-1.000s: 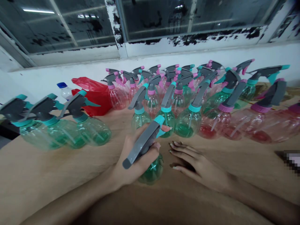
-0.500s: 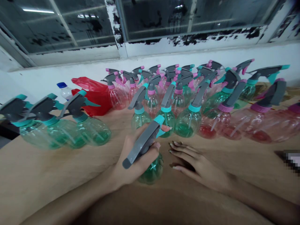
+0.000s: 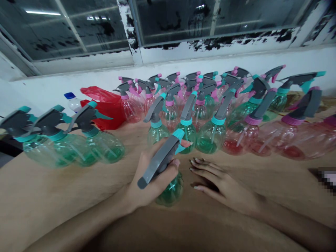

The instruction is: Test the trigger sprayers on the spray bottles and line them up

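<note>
The fingers [image 3: 168, 174] of the left hand [image 3: 141, 187] are clamped round the neck of a round, translucent green plastic spray bottle [image 3: 170, 192] topped by a grey-and-teal trigger head [image 3: 159, 162], and one fingertip reaches past the teal trigger. The bottle thus lies within the left grasp, its body below the palm and mostly hidden; whether its base touches the desk [image 3: 223, 227], I cannot tell. The head's long axis runs from seven o'clock, at its grey tail, to one o'clock, at its teal nozzle.

The right hand [image 3: 222, 182] lies at three o'clock from the bottle, near but apart from it. Its fingers are stretched out, slightly spread and grasping nothing, tips toward nine or ten o'clock, so the left hand is plainly the nearer.

Farther out, three green spray bottles with teal collars [image 3: 210, 140] stand in a row from twelve to one o'clock, just beyond the held one. Pink spray bottles with pink collars [image 3: 237, 141] continue that row toward two. Three more green bottles [image 3: 110, 148] cluster at ten o'clock, with a crumpled red plastic bag [image 3: 112, 113] behind them, toward eleven.
</note>
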Demonstrator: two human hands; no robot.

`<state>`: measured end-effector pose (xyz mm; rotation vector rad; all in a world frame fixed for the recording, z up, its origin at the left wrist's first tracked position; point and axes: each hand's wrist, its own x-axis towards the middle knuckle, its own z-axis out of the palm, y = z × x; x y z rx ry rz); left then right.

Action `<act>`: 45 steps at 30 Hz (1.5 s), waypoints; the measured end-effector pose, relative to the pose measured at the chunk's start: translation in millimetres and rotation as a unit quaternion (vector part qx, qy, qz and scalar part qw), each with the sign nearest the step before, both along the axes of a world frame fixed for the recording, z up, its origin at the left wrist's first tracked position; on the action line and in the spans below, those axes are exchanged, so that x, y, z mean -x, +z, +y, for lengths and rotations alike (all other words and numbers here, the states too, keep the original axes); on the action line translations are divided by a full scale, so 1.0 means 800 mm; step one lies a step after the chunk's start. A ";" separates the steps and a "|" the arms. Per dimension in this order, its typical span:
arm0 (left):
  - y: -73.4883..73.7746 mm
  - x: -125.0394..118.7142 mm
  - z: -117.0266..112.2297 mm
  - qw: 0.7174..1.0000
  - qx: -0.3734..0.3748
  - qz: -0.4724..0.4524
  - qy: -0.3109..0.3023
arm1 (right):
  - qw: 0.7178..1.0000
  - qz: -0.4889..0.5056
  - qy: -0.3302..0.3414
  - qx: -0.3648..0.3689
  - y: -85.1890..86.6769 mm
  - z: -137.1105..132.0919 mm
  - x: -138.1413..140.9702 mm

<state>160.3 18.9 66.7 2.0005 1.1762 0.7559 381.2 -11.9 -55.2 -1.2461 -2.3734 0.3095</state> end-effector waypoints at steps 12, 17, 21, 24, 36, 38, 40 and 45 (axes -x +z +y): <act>-0.016 0.014 -0.006 0.994 0.033 -0.104 -0.023 | 1.000 0.014 -0.002 -0.002 -0.003 0.000 -0.001; -0.031 0.013 0.001 0.993 0.044 -0.111 0.016 | 1.000 0.005 -0.005 0.004 -0.001 0.000 0.000; -0.020 0.002 0.001 0.998 -0.008 -0.057 -0.005 | 1.000 -0.008 -0.005 0.003 0.000 0.001 0.000; -0.011 -0.003 -0.001 0.999 -0.015 -0.031 -0.036 | 1.000 -0.012 -0.003 0.001 0.000 0.001 0.000; -0.009 -0.004 0.001 0.999 -0.030 -0.025 -0.021 | 1.000 -0.006 -0.002 -0.003 -0.004 0.001 -0.001; -0.009 -0.005 0.001 0.999 -0.038 -0.020 -0.015 | 1.000 -0.001 0.000 -0.005 -0.005 0.001 -0.001; -0.009 -0.005 0.001 0.999 -0.049 -0.007 -0.016 | 1.000 0.000 0.000 -0.007 -0.004 0.001 -0.001; -0.008 -0.002 0.000 0.998 -0.059 0.010 -0.016 | 1.000 -0.007 -0.001 -0.005 0.000 0.000 0.000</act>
